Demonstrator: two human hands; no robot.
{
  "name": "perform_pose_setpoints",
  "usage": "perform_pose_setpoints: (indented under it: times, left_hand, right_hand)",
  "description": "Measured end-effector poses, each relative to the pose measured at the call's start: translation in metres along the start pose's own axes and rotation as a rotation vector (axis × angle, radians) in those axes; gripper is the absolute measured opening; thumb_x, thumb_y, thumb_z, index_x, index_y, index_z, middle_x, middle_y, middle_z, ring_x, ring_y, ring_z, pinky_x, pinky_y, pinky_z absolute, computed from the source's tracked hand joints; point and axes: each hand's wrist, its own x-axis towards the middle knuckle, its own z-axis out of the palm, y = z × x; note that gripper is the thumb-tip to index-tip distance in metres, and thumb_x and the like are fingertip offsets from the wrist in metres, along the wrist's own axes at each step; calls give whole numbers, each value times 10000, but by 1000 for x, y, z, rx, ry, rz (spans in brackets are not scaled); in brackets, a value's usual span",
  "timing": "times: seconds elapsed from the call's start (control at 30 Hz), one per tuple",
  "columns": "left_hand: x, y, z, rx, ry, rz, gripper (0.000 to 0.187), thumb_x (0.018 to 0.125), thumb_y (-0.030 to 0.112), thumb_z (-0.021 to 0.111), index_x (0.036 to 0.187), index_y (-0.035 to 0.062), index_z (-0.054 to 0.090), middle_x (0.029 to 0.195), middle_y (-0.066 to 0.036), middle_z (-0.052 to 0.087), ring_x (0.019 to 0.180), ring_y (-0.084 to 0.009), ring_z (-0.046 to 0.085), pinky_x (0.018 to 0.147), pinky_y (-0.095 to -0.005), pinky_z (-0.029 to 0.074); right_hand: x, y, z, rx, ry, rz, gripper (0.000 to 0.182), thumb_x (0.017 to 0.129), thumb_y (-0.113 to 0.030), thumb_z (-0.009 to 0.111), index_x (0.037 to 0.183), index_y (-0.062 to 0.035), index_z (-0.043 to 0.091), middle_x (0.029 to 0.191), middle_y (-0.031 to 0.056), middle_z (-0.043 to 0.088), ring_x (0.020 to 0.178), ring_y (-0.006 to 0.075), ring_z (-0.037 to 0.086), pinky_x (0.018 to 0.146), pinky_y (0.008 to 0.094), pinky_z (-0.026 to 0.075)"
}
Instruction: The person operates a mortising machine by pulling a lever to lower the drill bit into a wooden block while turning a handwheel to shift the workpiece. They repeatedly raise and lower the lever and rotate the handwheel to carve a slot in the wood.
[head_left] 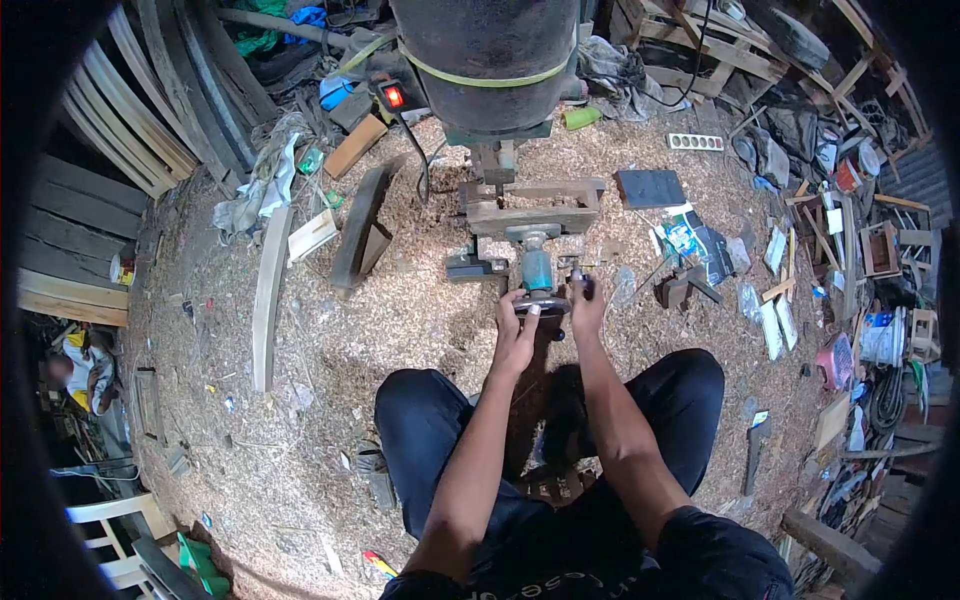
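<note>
In front of my knees stands a green machine (537,268) with a round handwheel (548,306) facing me. My left hand (515,338) is closed on the left rim of the handwheel, its thumb lying over the edge. To the right, my right hand (588,306) is wrapped round a dark knob (584,287) beside the machine. Beyond the handwheel, a slotted wooden piece (535,216) lies across the machine under its upright head. A dark cylindrical housing (488,60) with a yellow band rises above it and hides part of the machine behind.
Wood shavings (320,420) cover the floor. To the left lie a long pale board (270,300) and a dark beam (362,228). A switch (394,96) glows red by the housing. On the right are a black block (649,188) and a power strip (695,142).
</note>
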Motion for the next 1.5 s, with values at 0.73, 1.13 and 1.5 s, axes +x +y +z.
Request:
perform_pose_setpoints:
  times: [0.73, 1.13, 1.5]
  left_hand:
    - [-3, 3, -1, 6, 21, 28, 490, 1013, 365, 492, 1346, 26, 372, 1305, -188, 412, 1241, -295, 420, 1075, -397, 323]
    - [-2, 3, -1, -55, 32, 13, 455, 983, 263, 548, 1324, 4, 395, 1281, -217, 429, 1233, -341, 424, 1088, -425, 308]
    - [-2, -4, 4, -47, 85, 83, 458, 984, 301, 551, 1294, -8, 418, 1254, -218, 459, 1201, -342, 449, 1063, -423, 333]
  right_hand:
    - [17, 26, 6, 294, -20, 478, 559, 1003, -477, 466, 1214, 38, 514, 885, 122, 627, 756, 187, 601, 665, 330, 510]
    - [32, 30, -2, 306, -36, 609, 525, 1014, -486, 457, 1020, 10, 627, 796, 49, 629, 663, 141, 586, 527, 293, 450]
    - [26, 28, 9, 3, -107, 512, 592, 1029, -500, 381, 938, 48, 588, 714, 128, 632, 632, 254, 644, 555, 365, 537]
